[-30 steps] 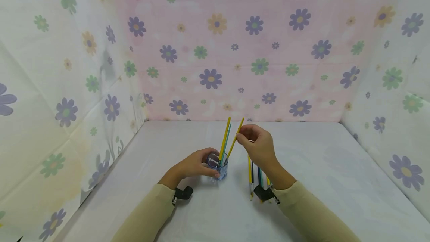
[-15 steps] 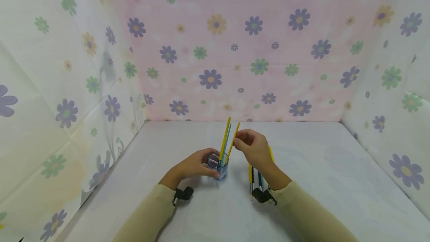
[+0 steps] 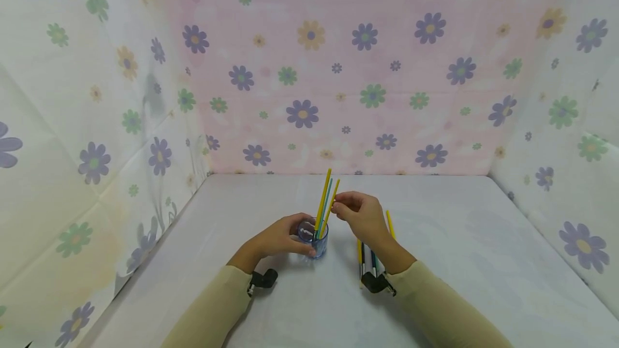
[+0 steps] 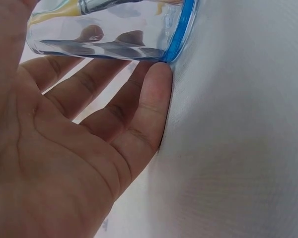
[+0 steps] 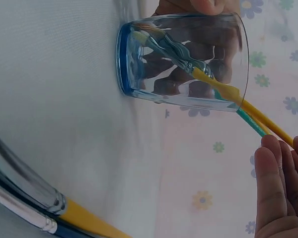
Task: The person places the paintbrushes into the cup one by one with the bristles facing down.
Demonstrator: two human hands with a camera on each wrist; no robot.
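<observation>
My left hand (image 3: 278, 238) holds a clear drinking glass (image 3: 319, 249) with a blue base, fingers and thumb round its side as it stands on the table. Bristles-down inside lean a yellow paintbrush (image 3: 322, 200) and a thinner teal paintbrush (image 3: 329, 192). Another yellow paintbrush (image 5: 265, 120) is pinched by its handle in my right hand (image 3: 362, 218); its bristle end is inside the glass, close to the base in the right wrist view. Fingers of the left hand (image 4: 64, 144) reach behind the glass (image 4: 109, 34) in the left wrist view.
Several more paintbrushes (image 3: 360, 256) lie on the white table (image 3: 309, 310) under my right forearm, partly hidden by it. A yellow handle (image 3: 389, 223) sticks out beyond the wrist. Flower-patterned cloth (image 3: 338, 138) walls the table at the back and sides.
My right hand has moved left and down, lowering the yellow paintbrush deeper into the glass and bringing it closer to the other two. The left hand and glass have stayed put.
</observation>
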